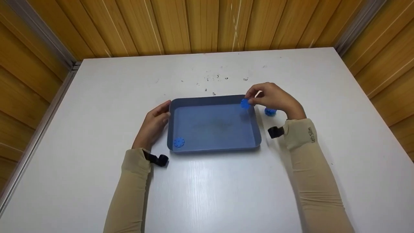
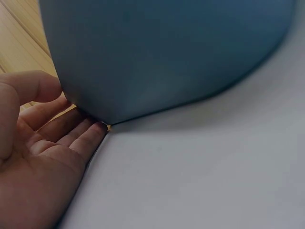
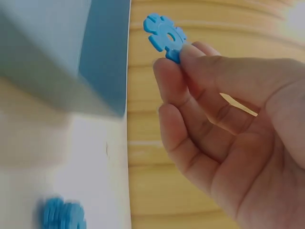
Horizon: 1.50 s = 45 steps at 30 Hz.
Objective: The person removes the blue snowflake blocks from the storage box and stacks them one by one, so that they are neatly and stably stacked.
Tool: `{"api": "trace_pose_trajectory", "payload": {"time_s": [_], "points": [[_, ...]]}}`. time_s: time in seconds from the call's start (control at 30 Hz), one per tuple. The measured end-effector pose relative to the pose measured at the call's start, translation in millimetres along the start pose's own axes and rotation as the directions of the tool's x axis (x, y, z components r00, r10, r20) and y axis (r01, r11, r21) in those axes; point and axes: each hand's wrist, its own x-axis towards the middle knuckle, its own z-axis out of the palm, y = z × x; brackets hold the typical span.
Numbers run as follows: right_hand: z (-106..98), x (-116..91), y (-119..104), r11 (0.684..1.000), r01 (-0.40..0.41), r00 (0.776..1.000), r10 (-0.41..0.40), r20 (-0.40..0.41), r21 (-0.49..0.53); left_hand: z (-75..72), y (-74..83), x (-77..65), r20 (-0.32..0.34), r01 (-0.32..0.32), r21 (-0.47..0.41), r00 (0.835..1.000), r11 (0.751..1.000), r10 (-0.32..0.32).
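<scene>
My right hand (image 1: 273, 97) pinches a blue interlocking plastic disc (image 1: 245, 104) between thumb and forefinger, above the back right corner of a grey-blue tray (image 1: 213, 150). Notches around the rim and a centre hole show on this disc (image 3: 164, 36) in the right wrist view. A second blue disc (image 1: 179, 142) lies flat in the tray's front left corner. Outside the tray, under the right wrist, sits a small stack of blue discs (image 1: 270, 112). My left hand (image 1: 153, 124) rests its fingertips against the tray's left outer wall, fingers loosely extended.
The tray stands on a white table (image 1: 200, 191) with dark marks (image 1: 217, 77) behind it. Wood-patterned panels (image 1: 203, 26) rise at the back and both sides. Black wrist cameras (image 1: 159, 160) stick out from both sleeves.
</scene>
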Motion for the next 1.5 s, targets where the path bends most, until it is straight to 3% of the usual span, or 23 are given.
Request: {"api": "trace_pose_trajectory", "payload": {"time_s": [0.13,0.53,0.9,1.5], "points": [[-7,-9,16,0.998,-0.069,0.997,0.069,-0.029,0.015,-0.4,-1.5,0.6,0.022,-0.024,-0.041,0.999,0.999,0.025],[-18,-24,47,0.976,-0.217,0.973,0.218,-0.071,0.017,-1.5,-1.2,0.1,0.004,-0.014,-0.007,1.000,1.000,0.014],[-18,-31,67,0.970,-0.243,0.964,0.243,-0.106,0.018,-2.8,-1.5,0.2,0.012,-0.017,-0.014,1.000,1.000,0.017],[-17,-34,75,0.960,-0.280,0.956,0.281,-0.089,0.023,-2.3,-1.2,-0.4,0.013,-0.014,0.010,1.000,1.000,0.014]]}}
